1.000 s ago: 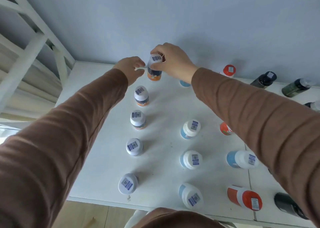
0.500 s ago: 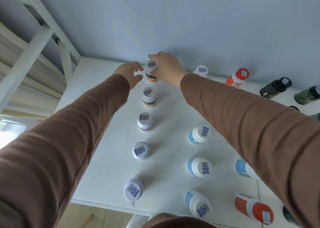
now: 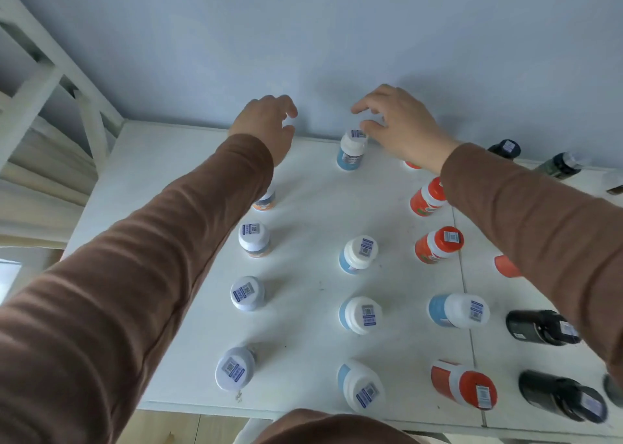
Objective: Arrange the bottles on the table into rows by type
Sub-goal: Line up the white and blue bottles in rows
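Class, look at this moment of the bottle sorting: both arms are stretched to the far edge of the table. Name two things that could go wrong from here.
1. The left sleeve lies over the orange-labelled column, hiding part of one bottle; pulling back could topple it.
2. The right hand hovers by the far blue bottle, and that forearm passes above the red-capped bottles; lowering it might knock them over.

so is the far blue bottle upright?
Upright: the blue bottle stands on its base, white cap up. Right hand is just above its cap.
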Tool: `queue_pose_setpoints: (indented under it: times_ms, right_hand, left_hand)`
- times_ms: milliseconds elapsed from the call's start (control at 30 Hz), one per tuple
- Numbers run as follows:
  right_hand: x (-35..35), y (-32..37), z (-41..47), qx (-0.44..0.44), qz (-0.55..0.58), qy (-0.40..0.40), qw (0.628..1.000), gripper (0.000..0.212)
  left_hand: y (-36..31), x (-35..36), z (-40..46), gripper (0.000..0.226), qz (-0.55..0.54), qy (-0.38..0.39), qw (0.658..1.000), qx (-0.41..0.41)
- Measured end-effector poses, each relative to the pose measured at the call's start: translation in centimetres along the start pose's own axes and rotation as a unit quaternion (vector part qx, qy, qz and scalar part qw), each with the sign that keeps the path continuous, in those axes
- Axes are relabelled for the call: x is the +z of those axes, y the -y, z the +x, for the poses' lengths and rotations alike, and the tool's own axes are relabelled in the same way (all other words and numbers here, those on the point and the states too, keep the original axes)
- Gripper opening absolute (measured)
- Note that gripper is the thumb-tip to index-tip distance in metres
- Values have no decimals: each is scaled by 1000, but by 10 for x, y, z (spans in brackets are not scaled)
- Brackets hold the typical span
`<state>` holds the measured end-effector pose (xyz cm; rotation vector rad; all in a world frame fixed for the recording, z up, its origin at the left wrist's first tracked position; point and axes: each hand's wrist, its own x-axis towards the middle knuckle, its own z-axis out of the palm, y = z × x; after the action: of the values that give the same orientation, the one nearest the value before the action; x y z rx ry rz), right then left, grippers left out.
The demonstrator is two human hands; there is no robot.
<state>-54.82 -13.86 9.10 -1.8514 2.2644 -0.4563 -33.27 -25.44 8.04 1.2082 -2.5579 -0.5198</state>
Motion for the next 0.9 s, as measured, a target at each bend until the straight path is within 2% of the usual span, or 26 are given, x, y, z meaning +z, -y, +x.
queue_pose_setpoints:
  times_ms: [233, 400, 467, 567, 633, 700, 833, 900]
  right_hand:
    - [18, -8, -5, -11, -28, 90, 995, 47]
    - [25, -6, -6, -11, -26, 91, 995, 42]
    - [24, -7, -5, -7, -17, 94, 995, 40]
    - [13, -10, -6, 24, 50, 77, 996, 35]
    - [1, -9, -6, 46, 120, 49, 991, 30]
    - [-9, -7, -6, 83, 200, 40, 975, 30]
    - [-18, 0, -5, 154, 263, 32, 952, 56]
    - [-20, 3, -8, 177, 289, 34, 940, 52]
  left_hand:
    - [-25, 40, 5, 30, 44, 100, 994, 16]
    - [-37, 73, -2, 35, 53, 157, 986, -9]
    - [-39, 80, -5, 35, 6, 162, 986, -44]
    - [-42, 79, -2, 34, -141, 150, 970, -131]
    - [-49, 70, -2, 39, -288, 149, 929, -176]
    - [-61, 59, -6, 40, -427, 182, 858, -220]
    - [-75, 46, -13, 66, -591, 278, 711, -261]
    - [-78, 45, -15, 71, -640, 303, 646, -284]
